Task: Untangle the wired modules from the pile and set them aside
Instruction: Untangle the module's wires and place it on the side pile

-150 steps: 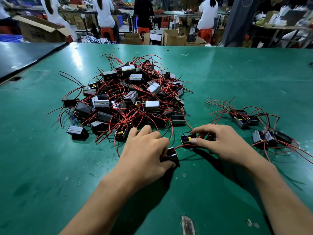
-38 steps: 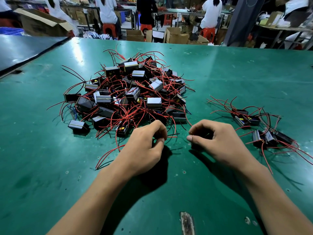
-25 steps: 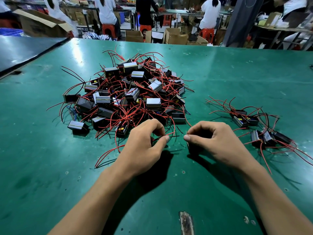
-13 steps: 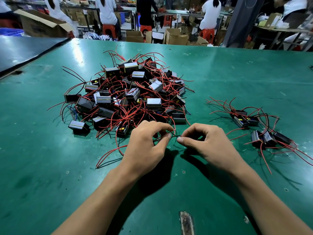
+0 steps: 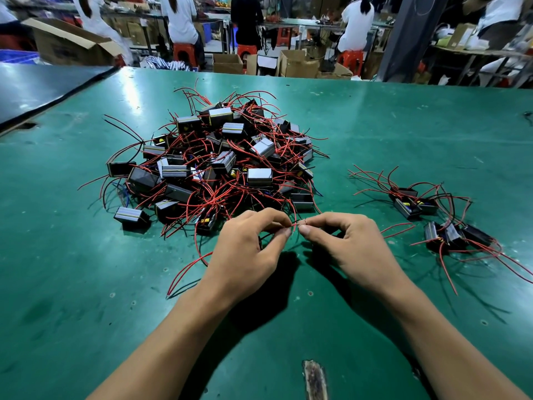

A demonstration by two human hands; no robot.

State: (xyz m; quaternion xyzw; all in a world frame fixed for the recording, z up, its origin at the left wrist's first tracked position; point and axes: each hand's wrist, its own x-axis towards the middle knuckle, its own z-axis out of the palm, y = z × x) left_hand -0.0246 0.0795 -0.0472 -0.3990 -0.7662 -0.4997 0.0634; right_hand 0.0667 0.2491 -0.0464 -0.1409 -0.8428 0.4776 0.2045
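A tangled pile of small black modules with red wires (image 5: 219, 166) lies on the green table (image 5: 86, 284), just beyond my hands. My left hand (image 5: 248, 249) and my right hand (image 5: 349, 243) sit close together at the pile's near edge. Each pinches a thin red wire (image 5: 294, 225) between thumb and forefinger, fingertips almost touching. Whatever module lies under my palms is hidden. To the right, a smaller group of separated modules (image 5: 438, 220) lies with its wires spread out.
A worn patch (image 5: 315, 379) marks the table near the front edge. A dark table (image 5: 34, 90) adjoins at the far left. Beyond the far edge are cardboard boxes (image 5: 297, 64), red stools and seated people facing away.
My hands have drawn closer together and lifted slightly; their fingertips now meet on the red wire. Six seconds ago they held two modules on the table. The pile has not shifted.
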